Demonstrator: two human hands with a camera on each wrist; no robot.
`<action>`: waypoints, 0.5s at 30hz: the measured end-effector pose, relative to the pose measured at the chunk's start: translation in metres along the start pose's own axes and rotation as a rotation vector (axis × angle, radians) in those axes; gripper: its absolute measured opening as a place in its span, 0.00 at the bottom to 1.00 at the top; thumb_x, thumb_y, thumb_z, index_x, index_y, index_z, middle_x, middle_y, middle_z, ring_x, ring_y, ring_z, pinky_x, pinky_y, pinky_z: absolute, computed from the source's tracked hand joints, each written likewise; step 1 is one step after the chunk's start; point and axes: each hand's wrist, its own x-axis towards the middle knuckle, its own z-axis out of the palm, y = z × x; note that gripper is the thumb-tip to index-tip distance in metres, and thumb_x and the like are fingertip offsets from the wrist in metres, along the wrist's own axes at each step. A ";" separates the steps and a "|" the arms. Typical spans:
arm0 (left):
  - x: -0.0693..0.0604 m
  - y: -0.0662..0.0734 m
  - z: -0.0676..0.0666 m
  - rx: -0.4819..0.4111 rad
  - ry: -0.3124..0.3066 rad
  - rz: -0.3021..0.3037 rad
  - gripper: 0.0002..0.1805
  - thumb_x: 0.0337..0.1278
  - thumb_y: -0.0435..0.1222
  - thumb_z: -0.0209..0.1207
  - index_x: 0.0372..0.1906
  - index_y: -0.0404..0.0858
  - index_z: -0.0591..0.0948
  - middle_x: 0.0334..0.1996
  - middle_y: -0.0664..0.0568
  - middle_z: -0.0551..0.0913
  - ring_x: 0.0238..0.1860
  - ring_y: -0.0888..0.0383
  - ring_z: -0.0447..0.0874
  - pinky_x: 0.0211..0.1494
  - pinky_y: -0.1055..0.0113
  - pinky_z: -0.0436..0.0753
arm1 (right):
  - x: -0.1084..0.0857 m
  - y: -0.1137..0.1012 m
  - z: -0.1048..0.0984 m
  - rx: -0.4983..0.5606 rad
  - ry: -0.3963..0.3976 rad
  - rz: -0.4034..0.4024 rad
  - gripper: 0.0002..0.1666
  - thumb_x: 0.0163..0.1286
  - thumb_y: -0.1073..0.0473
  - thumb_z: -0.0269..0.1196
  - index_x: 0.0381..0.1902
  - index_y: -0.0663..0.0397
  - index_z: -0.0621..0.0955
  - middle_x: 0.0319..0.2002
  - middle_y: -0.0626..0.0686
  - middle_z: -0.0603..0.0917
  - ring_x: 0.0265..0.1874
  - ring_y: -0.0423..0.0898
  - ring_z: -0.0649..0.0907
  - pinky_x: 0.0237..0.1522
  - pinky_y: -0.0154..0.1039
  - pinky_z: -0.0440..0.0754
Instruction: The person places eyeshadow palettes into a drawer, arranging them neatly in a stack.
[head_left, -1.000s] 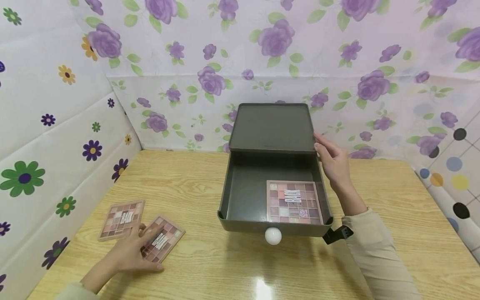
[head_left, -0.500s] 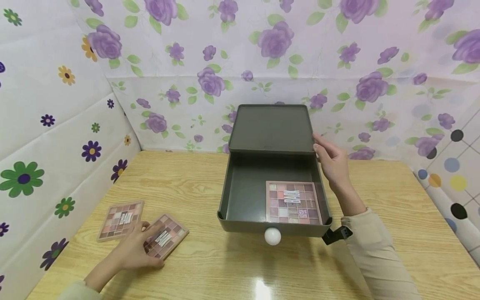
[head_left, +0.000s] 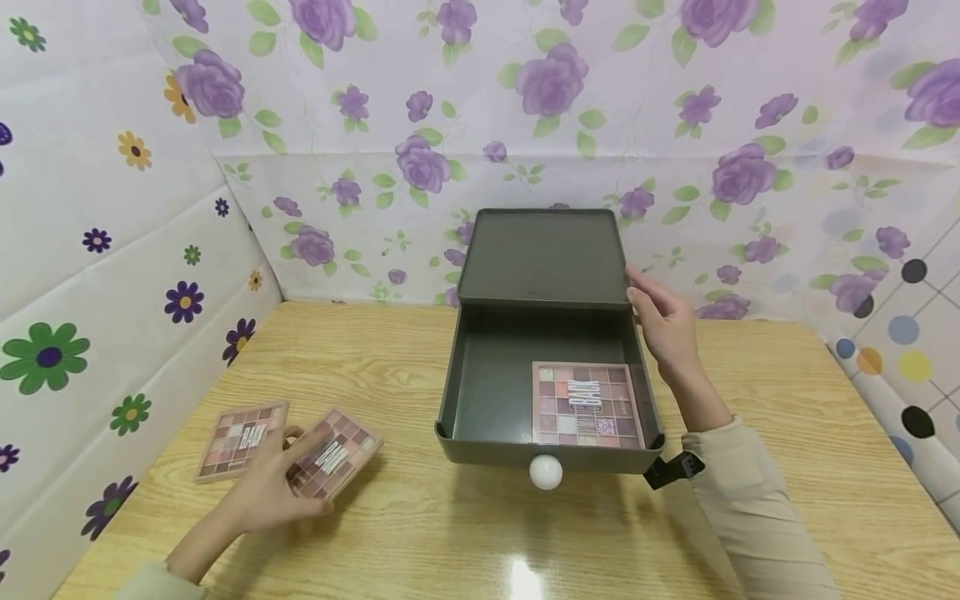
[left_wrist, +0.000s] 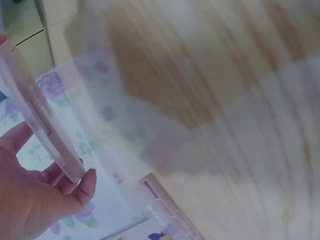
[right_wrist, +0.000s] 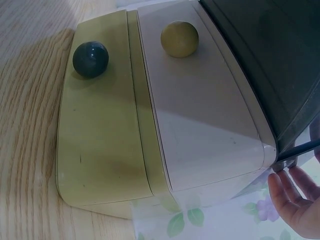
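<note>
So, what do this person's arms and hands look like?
Both the left hand and right hand are bare, with no gloves or rings visible. The right sleeve is long, beige and wrinkled; a small black device sits by its cuff. Only the pale end of the left sleeve shows.

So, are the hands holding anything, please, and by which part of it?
The left hand holds one palette by its edges. The right hand touches the right edge of the dark top; whether it grips there cannot be told.
</note>
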 end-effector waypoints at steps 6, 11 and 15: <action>0.006 0.008 -0.008 -0.017 0.032 0.003 0.50 0.20 0.51 0.72 0.60 0.38 0.71 0.55 0.31 0.61 0.54 0.34 0.58 0.45 0.32 0.64 | 0.000 -0.001 0.000 0.006 -0.001 0.005 0.22 0.67 0.58 0.54 0.56 0.62 0.74 0.56 0.52 0.75 0.42 0.34 0.75 0.34 0.26 0.75; 0.012 0.015 -0.015 -0.020 0.047 0.033 0.49 0.20 0.49 0.72 0.60 0.37 0.71 0.52 0.36 0.63 0.47 0.42 0.62 0.41 0.42 0.69 | 0.000 -0.002 0.000 0.004 0.001 0.004 0.22 0.67 0.58 0.54 0.56 0.61 0.74 0.56 0.52 0.75 0.42 0.34 0.75 0.35 0.26 0.75; 0.014 0.018 -0.020 -0.018 0.054 0.043 0.50 0.20 0.49 0.72 0.62 0.40 0.69 0.51 0.37 0.63 0.45 0.45 0.62 0.38 0.47 0.70 | -0.001 -0.002 0.000 0.003 0.001 0.007 0.22 0.66 0.58 0.55 0.56 0.62 0.74 0.56 0.52 0.75 0.42 0.34 0.75 0.35 0.26 0.75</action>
